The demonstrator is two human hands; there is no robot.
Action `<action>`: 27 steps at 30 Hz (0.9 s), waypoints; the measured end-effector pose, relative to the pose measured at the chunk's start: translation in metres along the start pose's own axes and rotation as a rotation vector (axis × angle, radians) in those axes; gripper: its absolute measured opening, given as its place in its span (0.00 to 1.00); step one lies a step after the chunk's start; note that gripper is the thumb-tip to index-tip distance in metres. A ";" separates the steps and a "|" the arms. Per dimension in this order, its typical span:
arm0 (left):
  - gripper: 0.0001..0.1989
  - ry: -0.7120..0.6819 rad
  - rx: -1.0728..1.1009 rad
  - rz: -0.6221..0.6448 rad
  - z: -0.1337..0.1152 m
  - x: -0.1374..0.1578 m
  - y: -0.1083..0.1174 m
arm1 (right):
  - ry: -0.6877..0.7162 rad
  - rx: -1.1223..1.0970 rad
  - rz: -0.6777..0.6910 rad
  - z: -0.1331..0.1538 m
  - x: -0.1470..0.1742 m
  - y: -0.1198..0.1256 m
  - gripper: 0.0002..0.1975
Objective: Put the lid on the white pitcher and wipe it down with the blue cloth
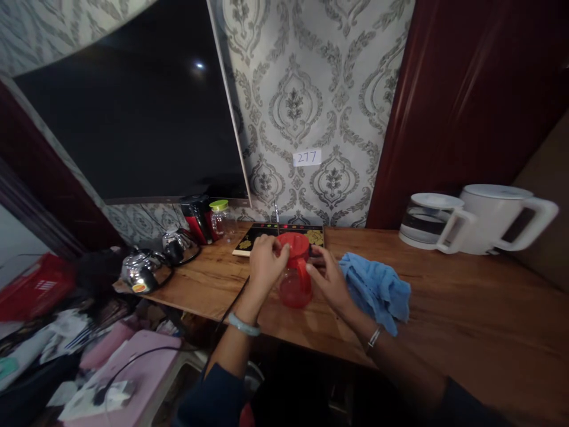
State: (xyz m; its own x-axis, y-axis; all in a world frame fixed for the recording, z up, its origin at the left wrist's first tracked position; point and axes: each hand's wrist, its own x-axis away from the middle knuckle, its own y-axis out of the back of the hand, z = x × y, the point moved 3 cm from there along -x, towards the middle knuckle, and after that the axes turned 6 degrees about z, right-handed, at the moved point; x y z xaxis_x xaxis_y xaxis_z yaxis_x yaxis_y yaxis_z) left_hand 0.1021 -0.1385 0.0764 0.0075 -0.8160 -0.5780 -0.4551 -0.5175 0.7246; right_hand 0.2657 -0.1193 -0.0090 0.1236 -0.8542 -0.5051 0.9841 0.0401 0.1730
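Two hands are set about a red jug [294, 287] that stands on the wooden counter [444, 308]. The left hand [265, 261] is curled over the jug's red lid [293, 243], fingers closed on its rim. The right hand [328, 279] is half open, its fingers laid against the jug's handle side; a firm grip cannot be told. A blue cloth [376, 290] lies just beside the right hand, and a dark patterned cooktop [284, 235] is seen directly behind the jug.
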 end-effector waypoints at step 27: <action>0.23 0.139 0.030 0.019 0.043 -0.031 0.063 | 0.001 0.037 0.220 -0.008 0.026 -0.022 0.09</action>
State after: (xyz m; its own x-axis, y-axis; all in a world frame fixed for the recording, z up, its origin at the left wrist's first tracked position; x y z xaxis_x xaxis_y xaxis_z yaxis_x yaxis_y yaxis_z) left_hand 0.0345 -0.1348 0.1238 0.1212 -0.8545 -0.5052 -0.4830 -0.4954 0.7220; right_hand 0.2481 -0.1382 -0.0332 0.3352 -0.8262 -0.4527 0.9279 0.2065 0.3103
